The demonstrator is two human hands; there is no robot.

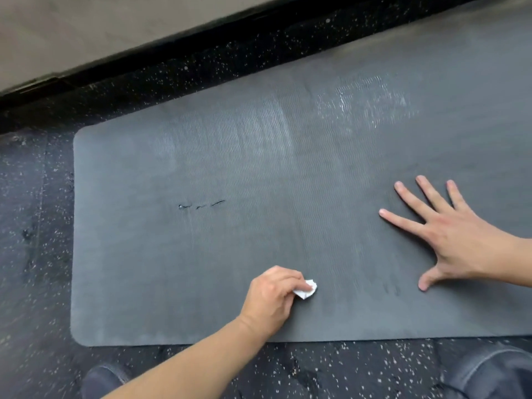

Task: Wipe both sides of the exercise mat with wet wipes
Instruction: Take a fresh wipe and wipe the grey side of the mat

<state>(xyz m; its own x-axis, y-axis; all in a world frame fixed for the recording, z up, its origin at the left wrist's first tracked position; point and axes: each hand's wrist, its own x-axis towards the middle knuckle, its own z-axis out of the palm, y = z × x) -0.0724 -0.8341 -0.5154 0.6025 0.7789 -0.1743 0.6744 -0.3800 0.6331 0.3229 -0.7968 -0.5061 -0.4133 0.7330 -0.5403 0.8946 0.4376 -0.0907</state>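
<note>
A dark grey exercise mat (259, 174) with a wavy ribbed texture lies flat on the floor. A small tear (201, 205) shows left of its middle, and wet streaks (365, 105) glisten near its far edge. My left hand (270, 300) grips a crumpled white wet wipe (307, 290) and holds it against the mat near the front edge. My right hand (449, 234) rests flat on the mat to the right, fingers spread.
Black rubber floor (34, 226) with white specks surrounds the mat. A black baseboard and pale wall (86, 33) run along the far side. My knees (489, 372) in dark trousers sit just in front of the mat's near edge.
</note>
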